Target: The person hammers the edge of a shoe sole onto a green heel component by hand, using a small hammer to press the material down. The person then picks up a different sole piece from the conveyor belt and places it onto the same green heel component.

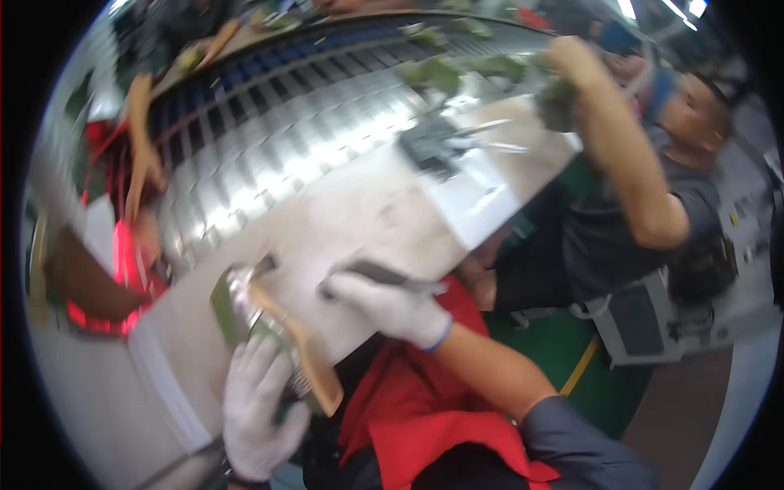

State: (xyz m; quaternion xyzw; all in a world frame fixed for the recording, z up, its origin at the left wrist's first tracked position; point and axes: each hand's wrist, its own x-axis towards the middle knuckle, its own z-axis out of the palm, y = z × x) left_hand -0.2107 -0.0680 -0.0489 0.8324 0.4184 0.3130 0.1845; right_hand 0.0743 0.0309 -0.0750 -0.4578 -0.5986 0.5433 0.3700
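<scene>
1. Head view: we see our left hand [257, 404], in a white glove, at the near edge of a pale work table [359, 212], closed around a shiny metal cylinder [237, 298] with green leaf matter against it.
2. A wooden-handled tool [298, 343] lies across the same grip. Its handle slants from the cylinder down and to the right, past the gloved fingers.
3. Our right hand [392, 306], also in a white glove with a blue cuff, rests on the table edge just right of the left hand. It is closed on a dark slim tool [384, 276], which lies flat across its far side and points right.
4. The picture is blurred, so we cannot tell what kind of tool it is.
5. The two hands are near one another but apart, with bare table between them.
6. Below the hands a red apron [425, 392] covers our front.
7. Farther off on the table sits a dark scale-like device [429, 147] on a white sheet [474, 200], well apart from both hands.
8. Beyond the table a ribbed conveyor [269, 139] runs left to right, carrying green leaves [433, 73].
9. At the far right another person [653, 188] in a dark shirt reaches an arm over the conveyor, holding a bunch of greens [557, 102].
</scene>
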